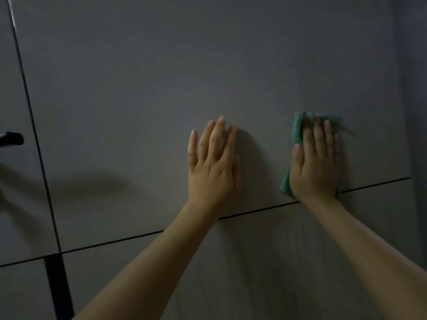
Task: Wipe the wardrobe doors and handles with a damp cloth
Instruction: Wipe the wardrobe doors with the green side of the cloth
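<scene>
So, we've got both arms reaching up to the big grey door (161, 88), and we'll place everything off the dark seam (138, 236) along its bottom edge. Just above the seam, our left hand (213, 162) lies flat on the panel, fingers straight and slightly spread, holding nothing, looks like it's just bracing. To its right, also just above the seam, our right hand (315, 162) presses the green cloth (298, 128) flat against the door, fingers straight on top of it, not bunching it up. Cloth sticks out past the fingertips and below the palm.

We reckon the cloth is soft, limp and light, so a flat palm is the way to drive it; pinching a corner would just let it flop. The door looks smooth and stiff, so it should slide easily. Further off, left of the seam's far end, there's a dark handle (11, 138) on the next door, not yet reached.
</scene>
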Available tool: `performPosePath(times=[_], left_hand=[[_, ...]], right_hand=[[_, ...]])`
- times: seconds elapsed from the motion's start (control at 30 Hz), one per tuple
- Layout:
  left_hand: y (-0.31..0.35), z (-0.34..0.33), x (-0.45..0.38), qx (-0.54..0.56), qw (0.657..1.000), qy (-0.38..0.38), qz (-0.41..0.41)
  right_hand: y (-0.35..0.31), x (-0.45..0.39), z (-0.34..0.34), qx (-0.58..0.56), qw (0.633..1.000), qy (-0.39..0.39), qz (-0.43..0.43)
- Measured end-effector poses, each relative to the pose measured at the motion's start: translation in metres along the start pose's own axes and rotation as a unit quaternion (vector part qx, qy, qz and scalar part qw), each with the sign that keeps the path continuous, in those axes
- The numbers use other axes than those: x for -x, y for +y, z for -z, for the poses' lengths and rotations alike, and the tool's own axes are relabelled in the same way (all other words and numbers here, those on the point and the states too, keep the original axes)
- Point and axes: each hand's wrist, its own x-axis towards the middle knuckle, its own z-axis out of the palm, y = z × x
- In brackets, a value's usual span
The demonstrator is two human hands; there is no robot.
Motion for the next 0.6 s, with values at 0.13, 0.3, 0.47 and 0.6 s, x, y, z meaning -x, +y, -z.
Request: performPosePath(times=[0.13,0.3,0.47,0.6], left_hand=[[0.016,-0.005,0.006,0.005,1.000,-0.010,-0.014],[0.035,-0.014,0.014,0.001,0.999,-0.018,-0.034],[0.042,-0.024,0.015,-0.025,0.999,-0.031,-0.031],[0.055,-0.026,0.015,-0.039,0.999,-0.029,-0.006]], right_hand=[[-0.017,0.047,0.003,-0.001,0.998,-0.019,0.066],[0.046,0.033,0.015,0.005,0.984,-0.042,0.173],[0.099,-0.002,0.015,-0.001,0.997,-0.010,-0.082],[0.062,0.034,0.013,0.001,0.997,0.007,-0.075]])
